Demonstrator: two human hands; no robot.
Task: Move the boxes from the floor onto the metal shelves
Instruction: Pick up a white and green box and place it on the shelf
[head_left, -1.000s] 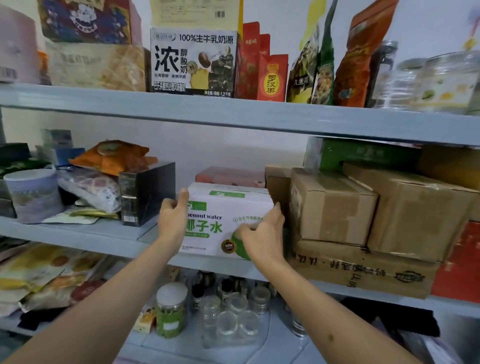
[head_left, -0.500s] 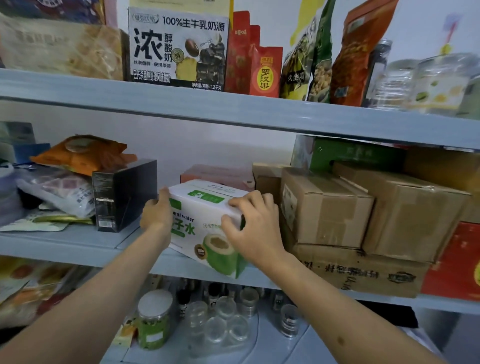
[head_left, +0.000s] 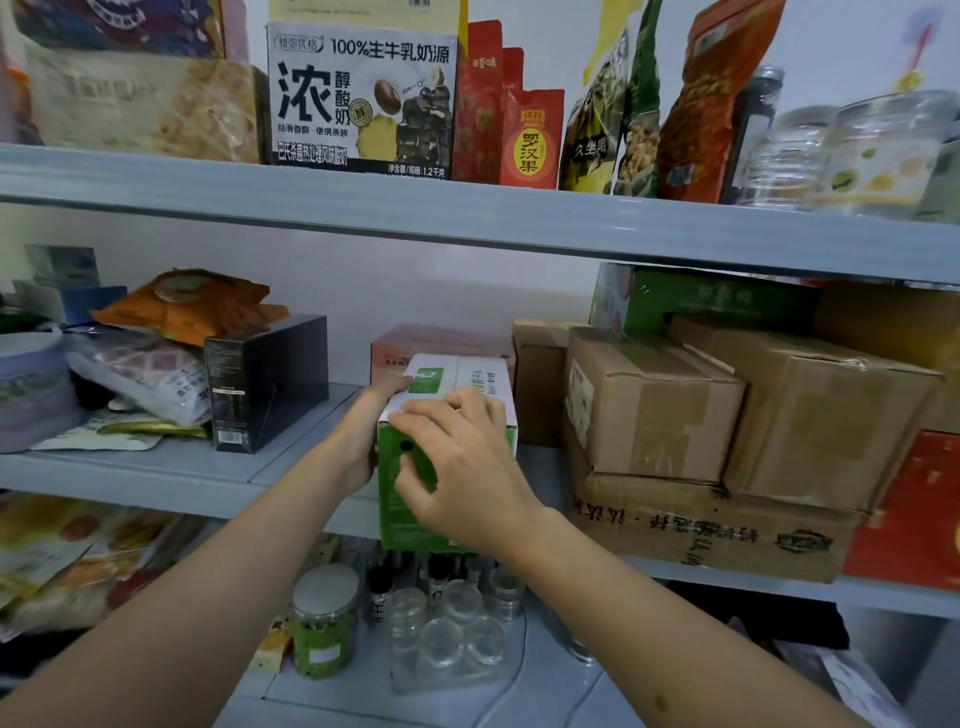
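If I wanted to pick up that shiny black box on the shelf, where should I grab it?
Probably grip the black glossy cardboard box across its two broad side faces, coming from the front. It stands upright at the middle shelf edge, narrow labelled end facing out; snack bags crowd its left, but its right side is open.

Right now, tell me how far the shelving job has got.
Done: brown cardboard boxes already sit stacked on the grey metal middle shelf. In hand: the left hand and right hand hold the white-and-green carton, end-on, partly over the shelf edge. Left: sliding it fully in; the floor is out of view.
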